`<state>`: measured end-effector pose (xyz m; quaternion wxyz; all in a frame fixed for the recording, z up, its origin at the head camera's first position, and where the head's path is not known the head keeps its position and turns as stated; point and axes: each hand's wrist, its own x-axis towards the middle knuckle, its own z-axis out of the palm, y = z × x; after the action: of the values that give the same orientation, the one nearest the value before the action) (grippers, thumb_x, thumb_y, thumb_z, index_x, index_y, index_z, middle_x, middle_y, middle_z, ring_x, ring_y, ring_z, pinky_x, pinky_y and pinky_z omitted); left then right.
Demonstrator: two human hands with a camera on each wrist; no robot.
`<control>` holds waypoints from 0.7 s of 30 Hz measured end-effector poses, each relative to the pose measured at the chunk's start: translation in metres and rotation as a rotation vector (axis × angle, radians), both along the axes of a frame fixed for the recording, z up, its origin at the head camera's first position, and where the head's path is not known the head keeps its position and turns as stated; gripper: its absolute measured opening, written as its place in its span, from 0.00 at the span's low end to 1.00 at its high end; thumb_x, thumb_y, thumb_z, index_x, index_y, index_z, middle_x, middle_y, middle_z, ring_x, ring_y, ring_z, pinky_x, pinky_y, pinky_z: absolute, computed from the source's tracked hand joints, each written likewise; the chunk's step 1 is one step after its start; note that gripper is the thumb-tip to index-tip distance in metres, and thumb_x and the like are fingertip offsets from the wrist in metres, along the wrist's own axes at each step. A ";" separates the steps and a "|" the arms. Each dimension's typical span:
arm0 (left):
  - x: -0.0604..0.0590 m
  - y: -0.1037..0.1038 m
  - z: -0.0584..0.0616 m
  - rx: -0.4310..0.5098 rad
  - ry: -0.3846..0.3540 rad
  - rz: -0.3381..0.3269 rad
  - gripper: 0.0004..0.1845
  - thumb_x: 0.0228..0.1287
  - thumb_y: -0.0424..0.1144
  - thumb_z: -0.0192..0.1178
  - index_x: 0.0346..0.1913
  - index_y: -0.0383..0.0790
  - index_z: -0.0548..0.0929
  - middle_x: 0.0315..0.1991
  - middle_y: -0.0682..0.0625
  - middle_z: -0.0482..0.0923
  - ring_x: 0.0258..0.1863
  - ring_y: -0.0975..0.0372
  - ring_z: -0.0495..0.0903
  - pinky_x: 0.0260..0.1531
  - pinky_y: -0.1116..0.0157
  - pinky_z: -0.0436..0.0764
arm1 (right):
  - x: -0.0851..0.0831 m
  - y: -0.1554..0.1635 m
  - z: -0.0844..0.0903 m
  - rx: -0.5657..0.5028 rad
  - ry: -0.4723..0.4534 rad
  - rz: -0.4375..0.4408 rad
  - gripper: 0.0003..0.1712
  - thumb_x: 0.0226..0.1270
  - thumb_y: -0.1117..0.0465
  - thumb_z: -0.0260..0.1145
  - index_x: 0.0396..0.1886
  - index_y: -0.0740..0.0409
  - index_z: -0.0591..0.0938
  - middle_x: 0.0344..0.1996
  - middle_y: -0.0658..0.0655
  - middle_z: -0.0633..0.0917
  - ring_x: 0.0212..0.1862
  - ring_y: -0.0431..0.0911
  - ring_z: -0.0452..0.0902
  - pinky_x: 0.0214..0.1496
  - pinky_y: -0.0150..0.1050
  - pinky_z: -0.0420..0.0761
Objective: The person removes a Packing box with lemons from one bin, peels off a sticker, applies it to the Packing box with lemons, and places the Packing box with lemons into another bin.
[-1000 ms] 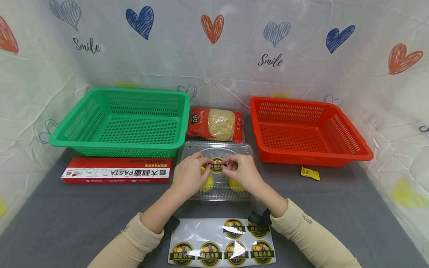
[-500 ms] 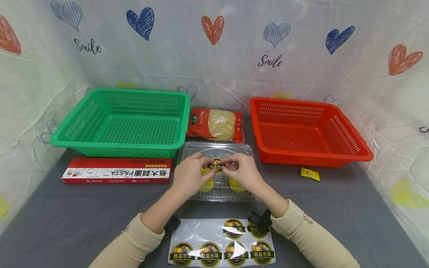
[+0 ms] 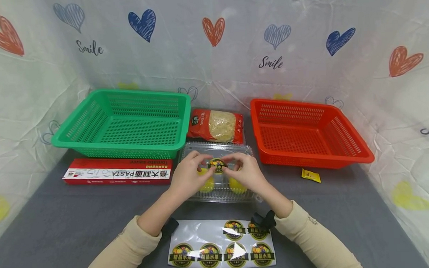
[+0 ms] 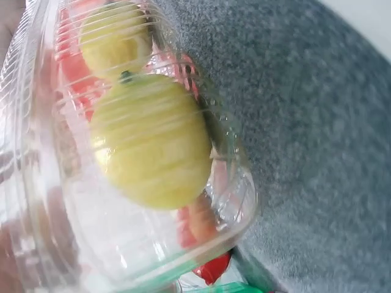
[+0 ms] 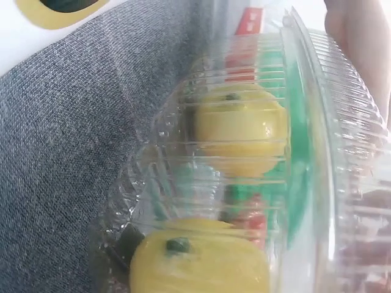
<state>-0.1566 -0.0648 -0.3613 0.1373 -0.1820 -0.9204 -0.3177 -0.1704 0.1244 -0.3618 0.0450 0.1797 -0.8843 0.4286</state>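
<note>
One round fruit-label sticker lies between the left hand and right hand in the head view, above a clear plastic clamshell box on a grey table. Thumbs and forefingers curve around its edges; whether they pinch or press cannot be told. Likely featherlight, limp and tacky, it is best held by the rim. The left-wrist view shows lemon-like fruits through ribbed plastic; the right-wrist view shows the box's thin wall, probably easily dented.
</note>
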 end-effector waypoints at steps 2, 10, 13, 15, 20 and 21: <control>0.000 -0.002 0.000 0.073 -0.001 -0.020 0.15 0.53 0.40 0.66 0.45 0.41 0.83 0.29 0.53 0.72 0.25 0.65 0.73 0.23 0.70 0.73 | 0.000 0.002 0.001 -0.029 -0.018 0.018 0.14 0.53 0.64 0.70 0.42 0.56 0.83 0.31 0.52 0.83 0.18 0.43 0.70 0.14 0.33 0.66; 0.003 -0.011 0.002 0.248 -0.023 -0.076 0.12 0.55 0.32 0.63 0.44 0.36 0.82 0.29 0.51 0.73 0.25 0.65 0.73 0.26 0.70 0.77 | 0.000 0.006 0.003 -0.165 -0.112 0.092 0.16 0.56 0.64 0.68 0.45 0.59 0.81 0.35 0.55 0.82 0.23 0.45 0.74 0.19 0.33 0.71; 0.005 -0.013 0.003 0.302 -0.036 -0.072 0.12 0.56 0.31 0.62 0.44 0.36 0.82 0.29 0.51 0.73 0.25 0.65 0.74 0.27 0.70 0.78 | 0.001 0.008 0.005 -0.201 -0.131 0.106 0.16 0.57 0.64 0.67 0.47 0.60 0.80 0.36 0.56 0.82 0.25 0.49 0.76 0.22 0.35 0.74; 0.008 -0.015 0.005 0.331 -0.038 -0.066 0.12 0.56 0.31 0.62 0.44 0.37 0.81 0.29 0.51 0.73 0.26 0.65 0.74 0.28 0.69 0.78 | 0.002 0.010 0.006 -0.218 -0.137 0.106 0.17 0.58 0.64 0.67 0.48 0.60 0.80 0.35 0.56 0.82 0.26 0.52 0.77 0.24 0.35 0.76; 0.014 -0.021 0.007 0.369 -0.044 -0.045 0.12 0.55 0.31 0.63 0.44 0.39 0.82 0.30 0.52 0.74 0.28 0.65 0.75 0.29 0.68 0.79 | 0.007 0.017 0.009 -0.265 -0.136 0.085 0.19 0.59 0.66 0.65 0.50 0.64 0.78 0.35 0.59 0.82 0.26 0.57 0.76 0.25 0.35 0.76; 0.015 -0.022 0.007 0.375 -0.045 -0.040 0.11 0.55 0.30 0.63 0.43 0.40 0.82 0.30 0.52 0.74 0.28 0.64 0.75 0.29 0.68 0.79 | 0.007 0.019 0.010 -0.272 -0.133 0.079 0.19 0.59 0.66 0.65 0.50 0.65 0.77 0.35 0.60 0.82 0.26 0.57 0.76 0.25 0.35 0.76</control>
<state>-0.1419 -0.0871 -0.3546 0.1420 -0.1642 -0.8441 -0.4903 -0.1630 0.1433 -0.3522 -0.0065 0.1777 -0.8115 0.5567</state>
